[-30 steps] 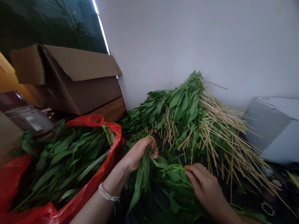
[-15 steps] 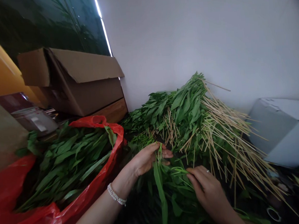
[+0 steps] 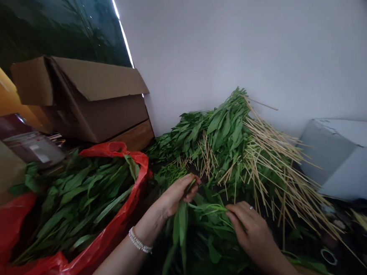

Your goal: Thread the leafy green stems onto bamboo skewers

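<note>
My left hand [image 3: 176, 193], with a pearl bracelet on its wrist, is closed round a small bunch of long green leaves [image 3: 180, 221] that hang down from it. My right hand [image 3: 251, 229] pinches the stems of the same loose greens [image 3: 209, 209] between thumb and fingers; a ring shows on one finger. Both hands work just in front of a large heap of leafy greens on thin bamboo skewers [image 3: 244, 150].
A red plastic bag [image 3: 93, 248] full of loose green leaves lies at the left. Behind it stands an open cardboard box [image 3: 86, 98] and a clear lidded container [image 3: 33, 146]. A grey box [image 3: 348, 157] sits at the right against the white wall.
My left hand shifted right and then drew back a little, keeping its hold on the leaves. My right hand stayed on the stems in almost the same place.
</note>
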`<state>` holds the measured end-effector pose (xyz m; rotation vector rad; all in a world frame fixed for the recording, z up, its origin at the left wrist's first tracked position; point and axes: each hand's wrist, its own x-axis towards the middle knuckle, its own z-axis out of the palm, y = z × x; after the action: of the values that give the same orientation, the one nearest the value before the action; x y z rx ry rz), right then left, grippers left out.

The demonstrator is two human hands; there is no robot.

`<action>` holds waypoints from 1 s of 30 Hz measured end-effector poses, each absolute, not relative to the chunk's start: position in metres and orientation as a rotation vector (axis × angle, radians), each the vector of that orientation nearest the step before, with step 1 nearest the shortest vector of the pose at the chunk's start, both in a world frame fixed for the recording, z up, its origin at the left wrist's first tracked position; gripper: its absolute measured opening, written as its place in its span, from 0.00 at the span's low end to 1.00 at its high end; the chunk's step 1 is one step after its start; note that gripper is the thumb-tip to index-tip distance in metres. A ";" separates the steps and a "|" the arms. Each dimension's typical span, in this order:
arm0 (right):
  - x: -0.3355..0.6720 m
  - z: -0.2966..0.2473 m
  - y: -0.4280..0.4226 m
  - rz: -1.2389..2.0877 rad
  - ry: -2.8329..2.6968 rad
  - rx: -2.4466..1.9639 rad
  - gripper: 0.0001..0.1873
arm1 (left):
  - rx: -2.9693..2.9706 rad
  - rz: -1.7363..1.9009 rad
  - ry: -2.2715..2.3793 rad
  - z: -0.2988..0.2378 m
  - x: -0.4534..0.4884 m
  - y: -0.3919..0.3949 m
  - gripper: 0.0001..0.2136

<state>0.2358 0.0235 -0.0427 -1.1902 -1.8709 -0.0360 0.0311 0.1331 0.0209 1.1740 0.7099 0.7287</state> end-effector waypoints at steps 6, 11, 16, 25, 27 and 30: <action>0.232 -0.040 0.022 -0.199 -1.990 -1.223 0.06 | 2.059 0.753 0.797 0.034 0.044 0.115 0.08; 0.229 -0.038 0.021 -0.413 -2.048 -1.255 0.08 | 2.792 0.392 0.684 0.034 0.053 0.095 0.10; 0.226 -0.046 0.021 -0.433 -2.097 -1.342 0.13 | 3.167 0.093 0.607 0.023 0.061 0.089 0.03; 0.227 -0.030 0.017 0.340 -1.798 -1.163 0.12 | 2.714 0.357 0.556 0.023 0.065 0.097 0.06; 0.228 -0.021 0.013 0.542 -1.703 -1.163 0.13 | 2.342 0.426 0.522 0.026 0.066 0.096 0.07; 0.232 -0.012 0.010 0.736 -1.570 -1.159 0.14 | 1.695 0.593 0.535 0.030 0.066 0.098 0.08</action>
<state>0.2324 0.0098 -0.0118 -1.1589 -1.5701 0.7363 0.0662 0.0975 0.0303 1.6952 0.5354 0.5927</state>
